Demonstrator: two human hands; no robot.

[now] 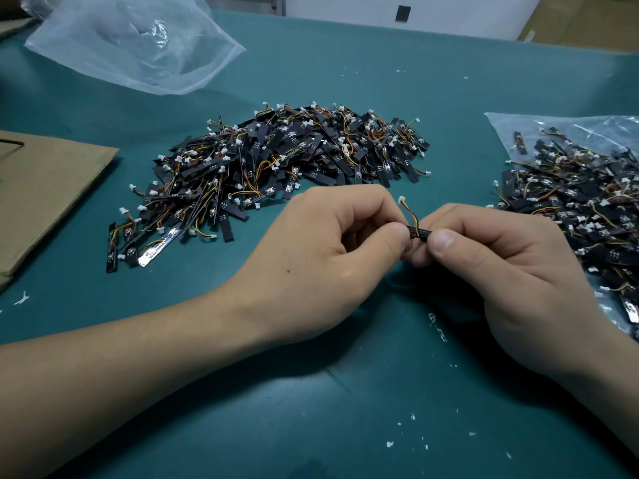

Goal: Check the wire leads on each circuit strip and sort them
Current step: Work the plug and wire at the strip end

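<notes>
Our left hand (328,243) pinches one end of a small black strip (420,233) between thumb and curled fingers. Our right hand (501,264) pinches the other end the same way. So the strip sits between the two hands, just above the tabletop (345,392) and straight in front of us. Its coloured wires (412,217) rise from the strip to a small white plug (402,200) that stands free above our fingers.

To check well, we think it best to keep the grip on the strip's ends, so the joints where the wires meet it stay in plain sight. We would tilt the strip toward our eyes and give each wire only a light tug. A hard pull could tear a good joint. We cannot tell from here whether these joints are sound.

Beyond the hands lies a broad heap (287,167) of like strips, loose on the tabletop. To the right a second lot (587,209) lies on a clear bag (553,127). Which of the two is the sorted one we cannot say. At the left edge rests a flat piece of cardboard (45,188), and behind it a crumpled clear bag (138,46) that looks empty.

The tabletop is covered in teal, with white flecks (390,444) scattered near us. At the far side we see a pale wall and a brown carton (587,22).
</notes>
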